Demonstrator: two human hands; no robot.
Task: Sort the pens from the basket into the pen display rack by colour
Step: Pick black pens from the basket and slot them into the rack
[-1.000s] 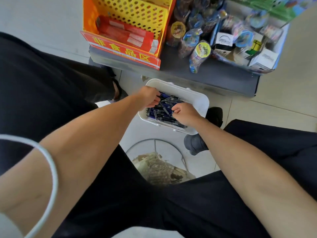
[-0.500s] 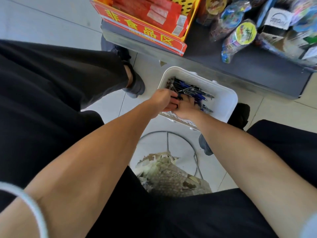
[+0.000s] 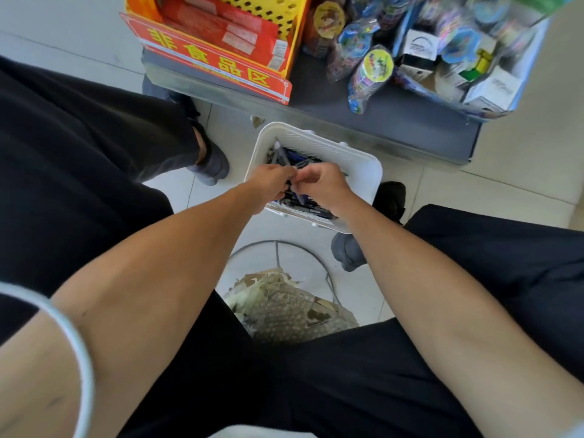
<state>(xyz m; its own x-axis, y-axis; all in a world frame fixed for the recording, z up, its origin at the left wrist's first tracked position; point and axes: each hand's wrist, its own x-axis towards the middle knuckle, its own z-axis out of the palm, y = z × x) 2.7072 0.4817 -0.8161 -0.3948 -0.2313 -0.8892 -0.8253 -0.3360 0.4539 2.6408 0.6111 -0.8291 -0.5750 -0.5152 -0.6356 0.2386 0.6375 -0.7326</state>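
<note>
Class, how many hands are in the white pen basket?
2. The left hand and the right hand meet side by side over the white basket, fingers curled on the pens.

- Basket: white, with a fine slotted wall.
- Pens: mostly dark blue and black.
- Sign: red with yellow characters.
- Crate: yellow, perforated all over with dark holes (orange on its left edge).
- Boxes in the crate: red with pale labels.
- Shelf: dull grey.
- Floor: pale cream tiles with darker grout lines.
- Trousers: plain black.
- Shoe: grey.
- Toy bag: multicoloured with a yellow round label.
- Stool seat: mottled tan and olive, dotted.
</note>
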